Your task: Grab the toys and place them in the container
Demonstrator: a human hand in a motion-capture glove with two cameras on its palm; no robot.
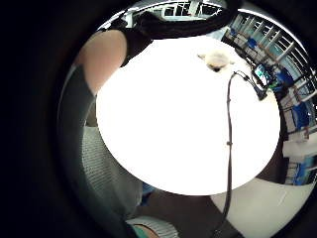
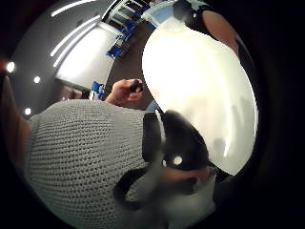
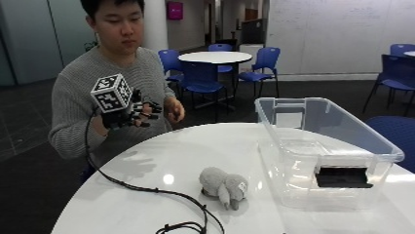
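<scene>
A grey plush elephant (image 3: 223, 187) lies on the round white table (image 3: 156, 161), near its middle and just left of the clear plastic container (image 3: 295, 142). In the little finger side palm view the same toy (image 1: 216, 59) shows small at the table's far side. My gloved right hand (image 3: 133, 114) is raised above the table's far left edge, in front of the person's chest. Its fingers are spread and relaxed and hold nothing. It is well apart from the toy. The black and white shape (image 2: 176, 155) close to the thumb side camera is part of the glove.
A black cable (image 3: 139, 187) runs from the hand across the table's left side to the front edge. The bare left hand (image 3: 175, 109) hovers beside the gloved one. A black rectangular piece (image 3: 344, 176) shows at the container's near end. Blue chairs stand behind.
</scene>
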